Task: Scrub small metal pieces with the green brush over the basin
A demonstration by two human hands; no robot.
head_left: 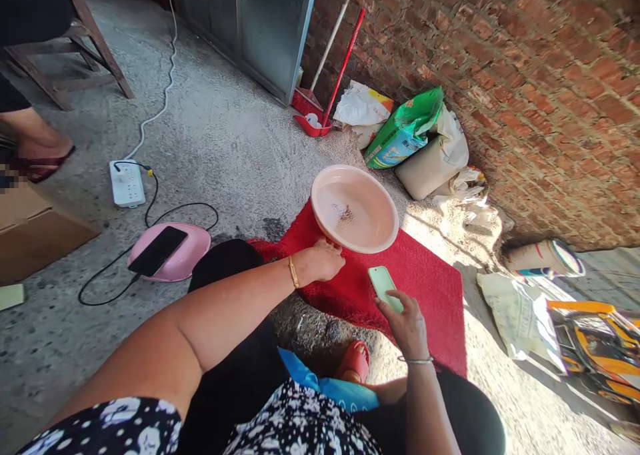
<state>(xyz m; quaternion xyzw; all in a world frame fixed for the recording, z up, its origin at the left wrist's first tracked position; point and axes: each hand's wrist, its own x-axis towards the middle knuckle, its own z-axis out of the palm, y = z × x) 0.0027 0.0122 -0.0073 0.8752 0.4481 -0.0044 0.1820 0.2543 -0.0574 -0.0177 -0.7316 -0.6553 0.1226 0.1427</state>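
Observation:
My right hand grips a pale green, flat rectangular piece with rounded corners and a raised rim; its exact kind is unclear. Just under the near rim of a pink plastic basin is my left hand, fingers curled. What those fingers hold, if anything, is hidden. Some small brown bits lie in the bottom of the basin. A red cloth spreads beneath the basin and both hands.
Left of my knee, a black phone lies on a pink stool or bowl, cabled to a white power strip. A cardboard box and another person's foot are beyond. Sacks and a red dustpan line the brick wall.

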